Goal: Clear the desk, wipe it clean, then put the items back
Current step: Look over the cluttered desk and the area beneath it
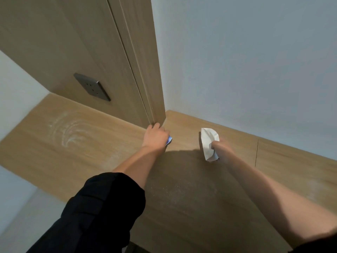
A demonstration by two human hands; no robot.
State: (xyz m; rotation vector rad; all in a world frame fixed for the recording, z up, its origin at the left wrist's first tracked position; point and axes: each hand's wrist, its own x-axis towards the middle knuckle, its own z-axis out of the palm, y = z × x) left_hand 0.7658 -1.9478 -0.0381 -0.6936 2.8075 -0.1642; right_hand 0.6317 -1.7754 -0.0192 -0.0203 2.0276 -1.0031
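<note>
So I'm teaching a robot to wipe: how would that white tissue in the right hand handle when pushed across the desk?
Probably floppy: the white tissue is creased and bunched in the right hand. Likely very light, so it needs pressing down. It may drag or tear on the dusty desk.

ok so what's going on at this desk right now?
A person appears to be wiping down the wooden desk. The left hand holds a small blue item, mostly hidden, at the foot of the wood panel. The right hand grips a crumpled white tissue over the desk. Whitish smears show on the desk's left side.
</note>
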